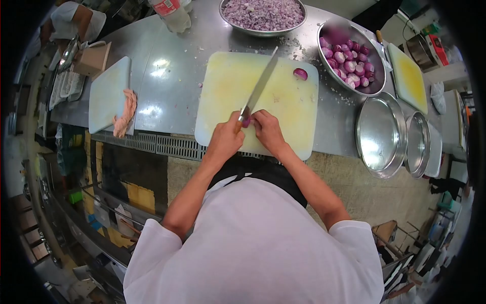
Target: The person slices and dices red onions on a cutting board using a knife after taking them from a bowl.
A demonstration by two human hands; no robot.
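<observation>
My left hand is wrapped around the wooden handle of a long kitchen knife, whose blade points away from me over the cutting board. Close to the blade's base is a small purple onion, partly covered by fingers. Against its side, the bent fingers of my right hand are closed in a pinch on it. Another cut piece of purple onion lies near the board's far right corner, with thin scraps scattered below it.
Beyond the board stands a bowl of chopped onion. A metal bowl of peeled onions is at the right, near shiny metal pans. On the left lie a second board and a crumpled pinkish cloth. A bottle stands behind.
</observation>
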